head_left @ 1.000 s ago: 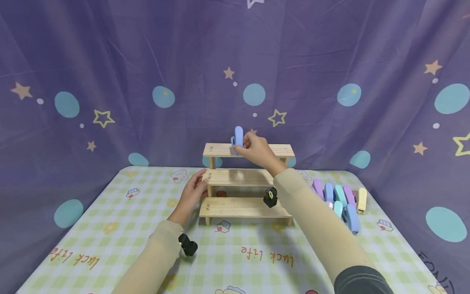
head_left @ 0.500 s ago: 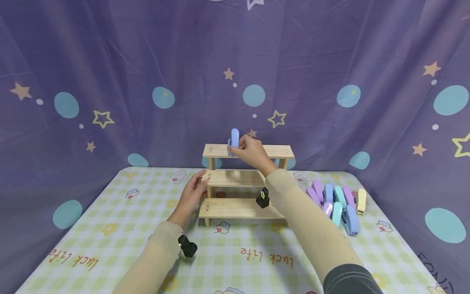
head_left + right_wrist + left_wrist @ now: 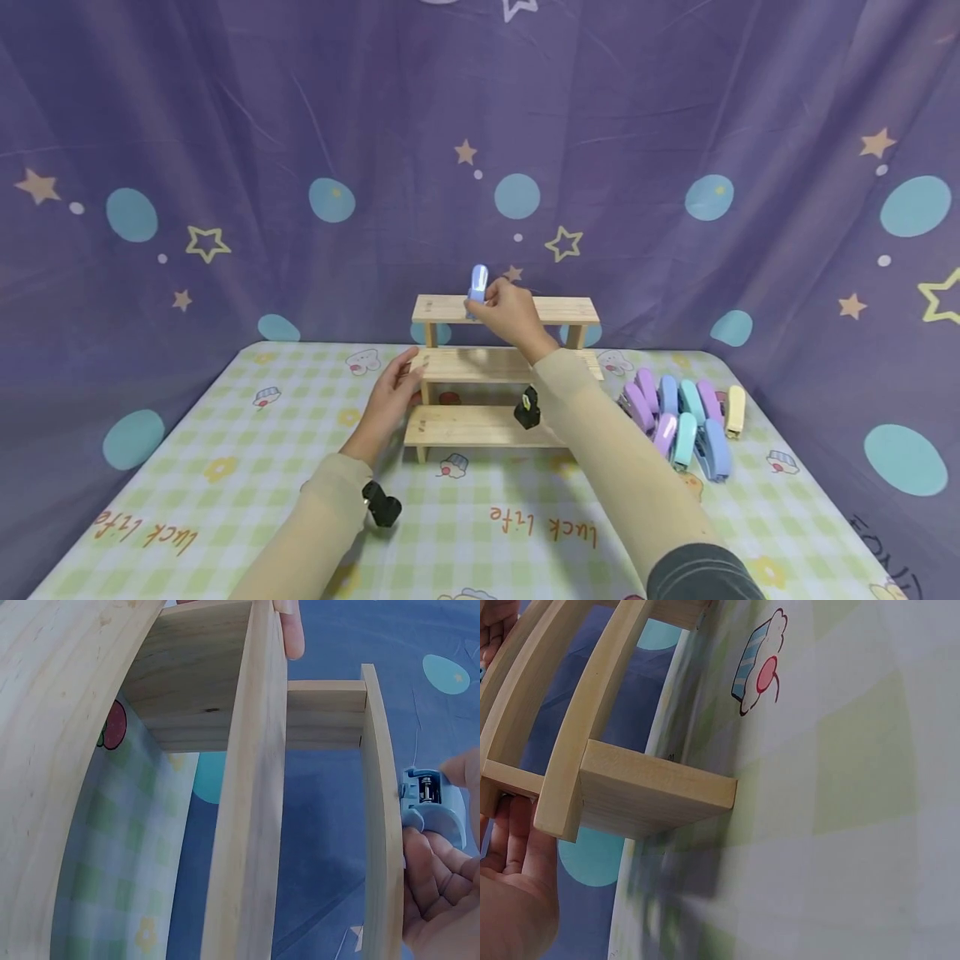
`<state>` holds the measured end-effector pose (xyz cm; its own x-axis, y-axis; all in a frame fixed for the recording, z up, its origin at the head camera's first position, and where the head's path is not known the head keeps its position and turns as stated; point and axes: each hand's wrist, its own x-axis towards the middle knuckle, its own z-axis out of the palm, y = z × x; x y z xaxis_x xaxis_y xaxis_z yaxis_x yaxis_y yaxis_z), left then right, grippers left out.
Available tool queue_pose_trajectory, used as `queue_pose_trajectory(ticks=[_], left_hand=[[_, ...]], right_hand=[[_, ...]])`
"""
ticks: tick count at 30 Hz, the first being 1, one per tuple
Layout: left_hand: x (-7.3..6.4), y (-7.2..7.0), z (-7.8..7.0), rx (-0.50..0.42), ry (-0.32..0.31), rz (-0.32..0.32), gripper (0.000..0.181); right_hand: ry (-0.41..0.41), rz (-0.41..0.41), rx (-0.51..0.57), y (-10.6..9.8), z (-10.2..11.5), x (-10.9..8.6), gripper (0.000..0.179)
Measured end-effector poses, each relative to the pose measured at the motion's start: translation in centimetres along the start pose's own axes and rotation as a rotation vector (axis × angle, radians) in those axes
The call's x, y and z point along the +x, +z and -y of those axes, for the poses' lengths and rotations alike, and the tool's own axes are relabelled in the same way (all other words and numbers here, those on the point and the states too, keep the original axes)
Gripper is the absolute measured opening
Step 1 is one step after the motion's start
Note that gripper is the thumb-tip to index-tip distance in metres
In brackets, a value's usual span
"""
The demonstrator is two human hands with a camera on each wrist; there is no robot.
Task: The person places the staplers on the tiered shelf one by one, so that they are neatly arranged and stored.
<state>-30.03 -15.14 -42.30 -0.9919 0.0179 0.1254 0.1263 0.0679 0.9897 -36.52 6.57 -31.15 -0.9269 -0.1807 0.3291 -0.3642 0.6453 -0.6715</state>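
Note:
A small blue stapler (image 3: 477, 283) is pinched between the thumb and fingers of my right hand (image 3: 510, 312), over the top board of a three-tier wooden shelf (image 3: 450, 425). In the right wrist view the stapler (image 3: 431, 796) has its open front end and spring showing, right against the top board's surface or very near it; whether its weight rests there I cannot tell. My left hand (image 3: 390, 396) holds the left end of the middle board, its thumb and fingers on either side. In the left wrist view the fingers (image 3: 517, 840) reach past the board's end.
Several staplers lie grouped on the table right of the shelf: purple (image 3: 637, 407), teal (image 3: 684, 442), blue (image 3: 716, 450) and pale yellow (image 3: 736, 412). A checked cloth (image 3: 270, 483) covers the table. Behind hangs a purple curtain (image 3: 420, 108) with stars.
The right hand has shifted slightly left and down with the blue stapler, which has turned a little and sits closer to the top board. The left hand has kept its place.

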Motion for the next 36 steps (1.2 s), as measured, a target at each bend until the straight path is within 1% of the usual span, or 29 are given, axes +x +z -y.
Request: queue_pose_trajectory(ticks=[6, 13, 17, 24, 31, 36], left_hand=[[-0.15, -0.02, 0.09, 0.015, 0.009, -0.004, 0.054], [-0.08, -0.09, 0.13, -0.002, -0.026, -0.001, 0.054], [0.06, -0.05, 0.07, -0.020, -0.020, 0.000, 0.055], [-0.01, -0.14, 0.15, 0.017, -0.002, -0.006, 0.054], [-0.04, 0.04, 0.08, 0.018, 0.005, -0.020, 0.052], [-0.02, 0.15, 0.08, 0.019, -0.001, -0.026, 0.051]], right_hand=[[0.001, -0.032, -0.005, 0.44, 0.12, -0.15, 0.038], [0.014, -0.046, 0.018, 0.79, 0.23, -0.38, 0.042], [0.008, -0.056, 0.023, 0.81, 0.29, -0.31, 0.042], [0.006, -0.057, 0.034, 0.91, 0.22, -0.25, 0.042], [0.012, -0.059, 0.027, 0.90, 0.35, -0.27, 0.042], [0.019, -0.054, 0.028, 0.81, 0.41, -0.22, 0.048]])
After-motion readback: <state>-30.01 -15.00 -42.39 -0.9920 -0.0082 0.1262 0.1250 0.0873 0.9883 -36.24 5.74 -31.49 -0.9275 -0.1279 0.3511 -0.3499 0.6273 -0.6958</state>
